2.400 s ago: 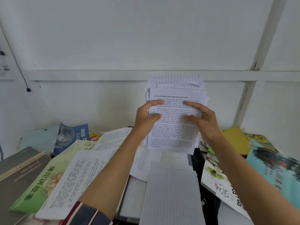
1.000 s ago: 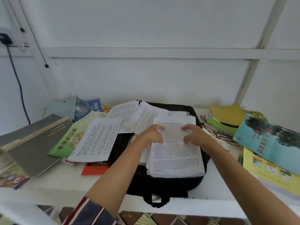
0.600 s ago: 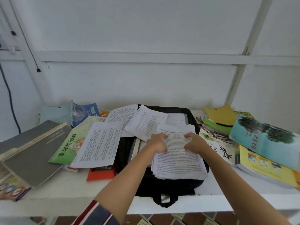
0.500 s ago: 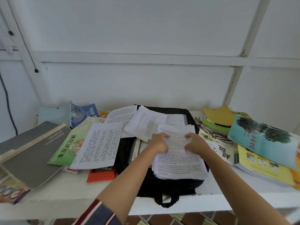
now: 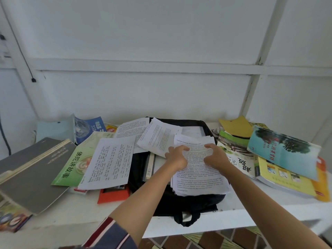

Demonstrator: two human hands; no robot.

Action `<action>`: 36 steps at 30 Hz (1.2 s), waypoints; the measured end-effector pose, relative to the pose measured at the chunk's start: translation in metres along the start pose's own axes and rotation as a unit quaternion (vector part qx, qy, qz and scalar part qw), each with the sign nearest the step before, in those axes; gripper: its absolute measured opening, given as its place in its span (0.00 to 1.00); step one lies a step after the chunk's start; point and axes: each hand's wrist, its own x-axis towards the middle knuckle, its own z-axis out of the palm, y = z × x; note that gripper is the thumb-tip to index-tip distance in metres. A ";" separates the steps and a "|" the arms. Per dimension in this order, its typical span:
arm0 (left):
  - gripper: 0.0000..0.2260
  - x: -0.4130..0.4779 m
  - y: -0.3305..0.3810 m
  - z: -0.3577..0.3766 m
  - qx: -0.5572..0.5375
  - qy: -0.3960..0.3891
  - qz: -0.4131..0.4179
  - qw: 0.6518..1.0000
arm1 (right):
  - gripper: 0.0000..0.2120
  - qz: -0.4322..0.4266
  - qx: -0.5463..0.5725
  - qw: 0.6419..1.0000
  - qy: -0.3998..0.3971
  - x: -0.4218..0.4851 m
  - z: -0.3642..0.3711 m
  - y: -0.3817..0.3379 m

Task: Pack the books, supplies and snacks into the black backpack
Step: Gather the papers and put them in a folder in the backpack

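Note:
The black backpack (image 5: 186,203) lies flat and open on the white shelf, its handle hanging over the front edge. A thick stack of printed sheets (image 5: 197,173) lies on top of it. My left hand (image 5: 177,156) and my right hand (image 5: 216,156) grip the stack's far part, fingers curled over the top sheet. Loose printed pages (image 5: 158,139) and a handwritten sheet (image 5: 109,160) spread over the bag's left side. A book spine (image 5: 150,166) shows inside the bag.
Left of the bag lie a green book (image 5: 71,166), a grey book (image 5: 30,175), an orange book (image 5: 113,194), a blue magazine (image 5: 89,128). On the right sits a pile with a teal book (image 5: 283,150), yellow book (image 5: 283,180), yellow folder (image 5: 235,126). Behind stands a white wall.
The paper stack, held upright in the air 2.4 s ago, now lies on the backpack. Over the last second both hands keep their grip on it; mainly the view shifted.

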 end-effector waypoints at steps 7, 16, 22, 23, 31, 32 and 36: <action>0.29 -0.006 0.006 -0.020 -0.164 -0.016 0.023 0.986 | 0.27 0.058 0.283 0.955 -0.063 0.003 -0.037 -0.011; 0.25 -0.011 0.013 -0.036 -0.299 -0.048 0.005 0.953 | 0.24 0.044 0.239 0.967 -0.069 0.003 -0.045 -0.024; 0.25 -0.012 0.024 -0.038 -0.315 -0.050 0.033 0.947 | 0.24 0.046 0.259 0.962 -0.072 0.001 -0.055 -0.024; 0.25 -0.011 0.028 -0.038 -0.317 -0.050 0.036 0.946 | 0.23 0.045 0.267 0.960 -0.073 0.002 -0.058 -0.023; 0.25 0.009 0.067 -0.050 -0.317 -0.025 0.086 0.944 | 0.22 -0.009 0.368 0.927 -0.070 0.020 -0.093 -0.030; 0.25 0.014 0.068 -0.056 -0.315 -0.019 0.095 0.944 | 0.22 -0.025 0.381 0.921 -0.073 0.024 -0.095 -0.035; 0.26 0.033 0.065 -0.090 -0.296 0.018 0.120 0.947 | 0.22 -0.075 0.415 0.903 -0.082 0.045 -0.084 -0.062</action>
